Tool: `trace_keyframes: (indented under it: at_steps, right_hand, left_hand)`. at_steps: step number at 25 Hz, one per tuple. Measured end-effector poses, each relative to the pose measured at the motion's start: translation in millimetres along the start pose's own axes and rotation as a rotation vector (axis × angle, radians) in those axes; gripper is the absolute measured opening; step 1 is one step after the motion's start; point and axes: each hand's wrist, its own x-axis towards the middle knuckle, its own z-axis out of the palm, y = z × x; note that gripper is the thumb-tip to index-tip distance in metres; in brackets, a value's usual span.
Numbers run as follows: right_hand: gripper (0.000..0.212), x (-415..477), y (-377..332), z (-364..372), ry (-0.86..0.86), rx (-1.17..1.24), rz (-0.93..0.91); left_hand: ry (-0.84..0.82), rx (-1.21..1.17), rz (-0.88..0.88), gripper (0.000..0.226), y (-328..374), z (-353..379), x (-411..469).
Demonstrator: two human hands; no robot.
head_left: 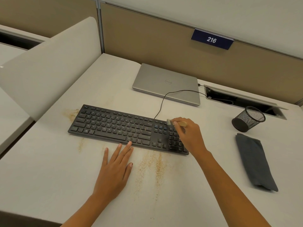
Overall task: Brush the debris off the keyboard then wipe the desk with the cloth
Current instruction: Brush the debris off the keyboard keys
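We see a white counter point(49, 169) backed by a tan partition point(147, 43). On it lies a long black wired keyboard point(114, 126), keys up. Its long axis runs left-right, w/ the right end angled nearer us. The QWERTY legends are partly readable.

Behind it & apart sits a shut silver laptop point(167, 84) w/ a round "Dell" logo on the lid, upside down from our side.

Well right of the keyboard, a dark grey folded cloth point(254, 163) lies flat & untouched, long axis running away from us.

The left hand point(114, 167) is palm down on the counter in front of the keyboard. Its fingers are straight and its grip is spread, holding nothing; two fingertips touch the keyboard's near edge.

The right hand point(188, 135) hovers over the numpad end, grip pinching a small brush w/ a pale wooden handle point(182, 123). The handle points right; the bristles point left, at the keyboard's far edge.

A black mesh pen cup point(248, 118) stands beyond the cloth. A navy sign point(212, 39) on the partition reads "216".

Tan crumb debris point(157, 164) streaks the counter in front of the keyboard & by its left end.
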Motion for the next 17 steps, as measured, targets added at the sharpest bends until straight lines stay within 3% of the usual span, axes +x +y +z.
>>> trace_keyframes:
  at_steps: [3,5,8,17]
  right_hand:
    - [0.018,-4,-10,3,-0.062,0.126,-0.014]
    - [0.018,-8,-7,6,-0.102,0.008,-0.042]
    - [0.019,-9,1,4,-0.021,-0.157,-0.023]
    - [0.021,-5,-9,21,0.023,0.033,0.06]
  left_hand:
    - [-0.002,-0.003,-0.004,0.055,0,-1,0]
    - [-0.003,-0.007,-0.001,0.055,1,-1,1]
    - [-0.007,-0.006,-0.002,0.056,2,-2,0]
    - [-0.01,0.005,-0.007,0.056,0,-1,1]
